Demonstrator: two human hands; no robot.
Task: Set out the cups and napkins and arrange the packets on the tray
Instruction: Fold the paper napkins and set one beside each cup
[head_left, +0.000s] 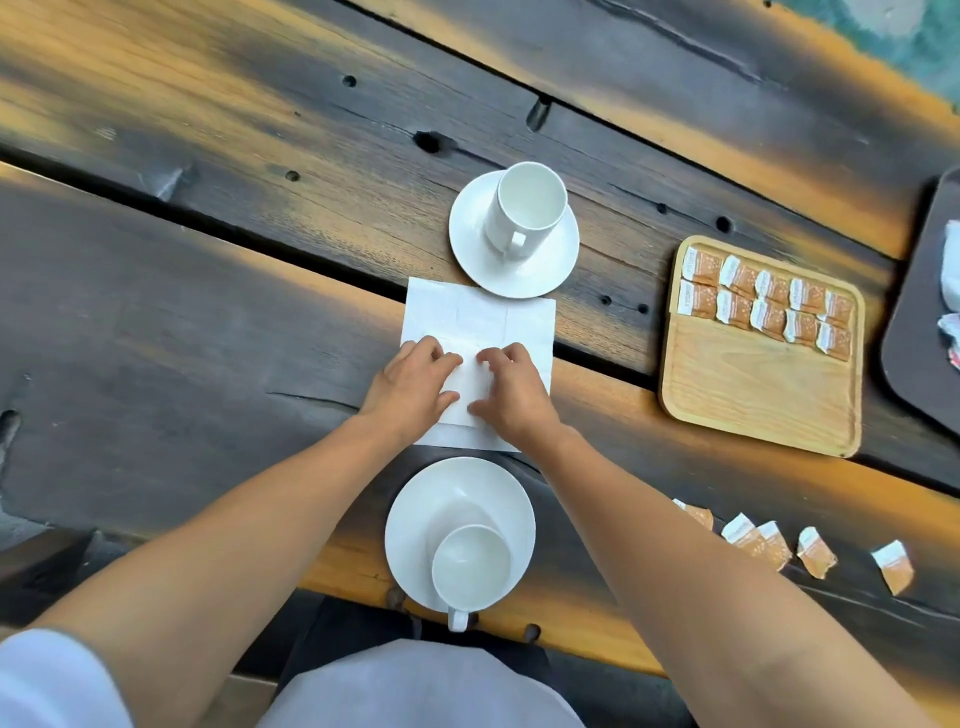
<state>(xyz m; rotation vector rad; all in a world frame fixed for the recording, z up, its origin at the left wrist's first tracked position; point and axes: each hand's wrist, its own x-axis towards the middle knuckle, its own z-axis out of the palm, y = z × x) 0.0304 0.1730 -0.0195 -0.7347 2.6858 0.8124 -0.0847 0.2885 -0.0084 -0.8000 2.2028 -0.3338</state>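
Observation:
A white napkin (478, 317) lies spread on the wooden table between two cups. My left hand (410, 387) and my right hand (511, 392) both press on a smaller folded napkin (470, 384) lying on top of it, fingers curled on its edges. A white cup (527, 210) stands on a saucer (467, 244) beyond the napkin. A second white cup (470, 569) sits on a saucer (441, 493) near me. The wooden tray (753, 395) at the right holds two rows of orange packets (769, 304).
Several loose orange packets (763, 543) lie on the table at the lower right. A dark tray (914, 332) with white crumpled items sits at the far right edge. The table planks have gaps and knot holes.

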